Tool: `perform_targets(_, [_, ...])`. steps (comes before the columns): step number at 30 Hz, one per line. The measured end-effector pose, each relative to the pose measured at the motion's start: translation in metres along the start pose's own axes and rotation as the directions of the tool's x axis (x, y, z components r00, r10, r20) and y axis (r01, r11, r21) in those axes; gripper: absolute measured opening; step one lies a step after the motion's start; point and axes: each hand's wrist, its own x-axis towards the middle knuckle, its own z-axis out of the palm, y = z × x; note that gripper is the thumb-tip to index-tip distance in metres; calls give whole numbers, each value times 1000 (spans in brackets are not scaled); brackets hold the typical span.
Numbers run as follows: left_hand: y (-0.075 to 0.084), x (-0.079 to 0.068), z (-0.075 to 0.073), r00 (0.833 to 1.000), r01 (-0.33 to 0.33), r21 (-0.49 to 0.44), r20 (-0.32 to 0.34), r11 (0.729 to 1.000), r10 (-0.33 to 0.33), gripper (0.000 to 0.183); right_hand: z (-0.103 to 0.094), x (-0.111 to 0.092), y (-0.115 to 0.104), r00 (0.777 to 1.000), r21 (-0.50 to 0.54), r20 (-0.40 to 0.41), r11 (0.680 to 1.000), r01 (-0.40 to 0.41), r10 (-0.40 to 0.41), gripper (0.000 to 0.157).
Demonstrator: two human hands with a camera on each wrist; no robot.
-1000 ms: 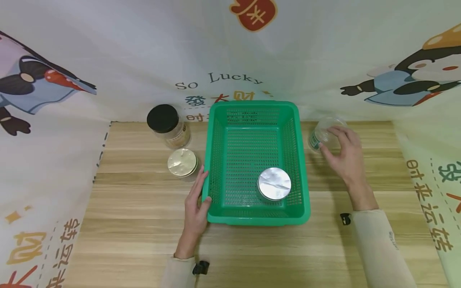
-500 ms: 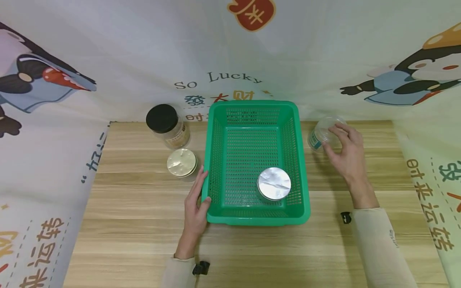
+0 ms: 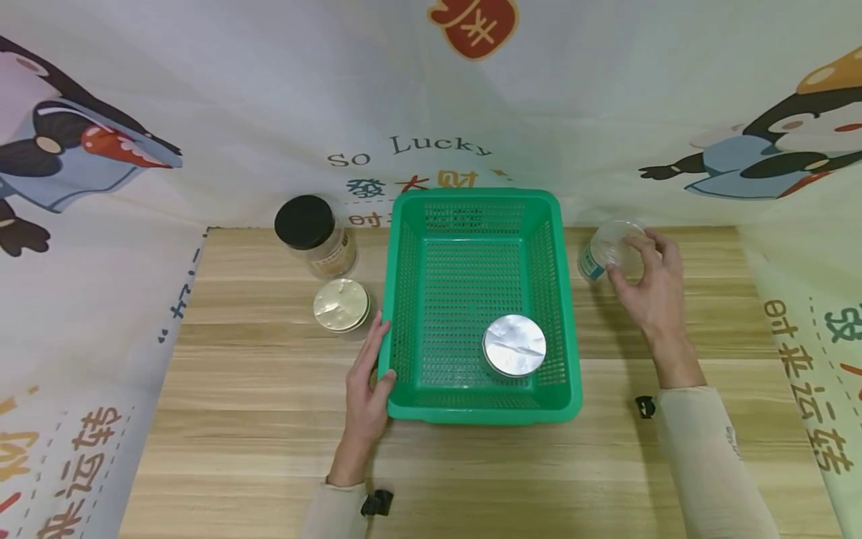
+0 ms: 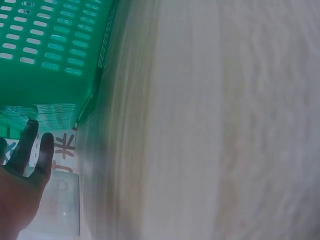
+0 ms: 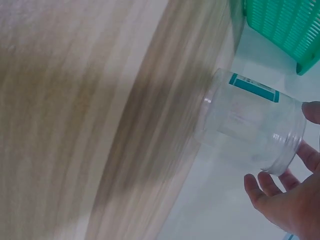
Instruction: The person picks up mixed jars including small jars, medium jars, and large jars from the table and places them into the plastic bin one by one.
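A green plastic basket (image 3: 474,299) with perforated walls stands in the middle of the table. One round jar with a silver foil top (image 3: 515,345) sits upright in its near right corner. My left hand (image 3: 367,400) rests against the basket's left side, fingers straight along the wall and thumb at the rim; the left wrist view shows the fingers spread. To the right of the basket is a clear plastic jar (image 5: 250,122) with a teal label. My right hand (image 3: 653,288) grips its top edge between thumb and fingers. Whether a clear lid covers it, I cannot tell.
Left of the basket, a clear jar with a black lid (image 3: 306,223) stands at the back. In front of it is a jar with a gold foil top (image 3: 342,305), close to my left fingertips. A printed cloth (image 3: 269,112) hangs behind and beside the wooden table (image 3: 256,419).
My right hand has shifted slightly right over the clear jar's top, exposing more of it. The jar stays in about the same spot. My left hand and the basket hold still.
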Motion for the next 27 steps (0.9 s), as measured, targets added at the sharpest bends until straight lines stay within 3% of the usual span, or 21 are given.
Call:
perform_targets(5, [20,7,0,1000,-13,4,0,1000,13,61,1,-1,2,999,27,20,999,-47,46,46])
perform_targets(8, [22,8,0,1000,-7,8,0,1000,7,61,2,-1,2,998,37,29,998,-57,56,49])
perform_targets(17, [-12,-3,1,1000,-18,3,-4,1000,18,65,5,0,5,998,43,5,997,-71,70,56])
perform_targets(27, [-17,-5,0,1000,-11,2,-9,1000,11,69,13,1,11,994,86,5,990,-110,110,60])
